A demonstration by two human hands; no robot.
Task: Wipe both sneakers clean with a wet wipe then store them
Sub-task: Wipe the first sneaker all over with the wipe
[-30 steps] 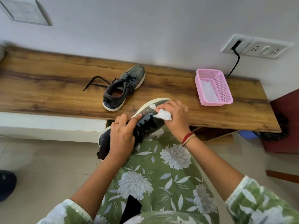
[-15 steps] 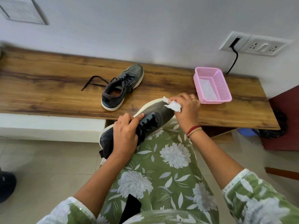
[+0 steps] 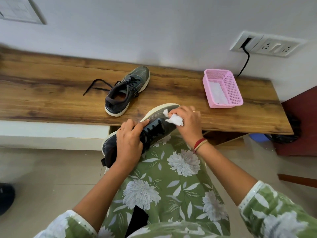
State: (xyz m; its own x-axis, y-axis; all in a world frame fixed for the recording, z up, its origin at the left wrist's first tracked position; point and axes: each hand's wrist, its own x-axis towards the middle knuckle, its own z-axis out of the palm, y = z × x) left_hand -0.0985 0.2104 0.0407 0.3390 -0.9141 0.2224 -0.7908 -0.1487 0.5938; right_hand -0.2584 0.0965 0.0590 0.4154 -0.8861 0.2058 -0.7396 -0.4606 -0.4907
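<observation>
A grey sneaker (image 3: pixel 155 125) with a pale sole lies on my lap, toe pointing towards the wooden bench. My left hand (image 3: pixel 129 145) grips it over the laces and collar. My right hand (image 3: pixel 188 123) pinches a crumpled white wet wipe (image 3: pixel 175 119) and presses it on the sneaker's toe area. The second grey sneaker (image 3: pixel 126 93) stands on the bench (image 3: pixel 51 97), one black lace trailing out to its left.
A pink mesh basket (image 3: pixel 231 90) with something white inside sits on the bench's right part. A black cable (image 3: pixel 244 63) runs from a wall socket behind it. A dark red cabinet (image 3: pixel 301 126) stands to the right. A dark object (image 3: pixel 6 198) lies on the floor at left.
My right hand with the wipe slid up the sneaker towards the toe, then came back down a little. The left hand kept its grip.
</observation>
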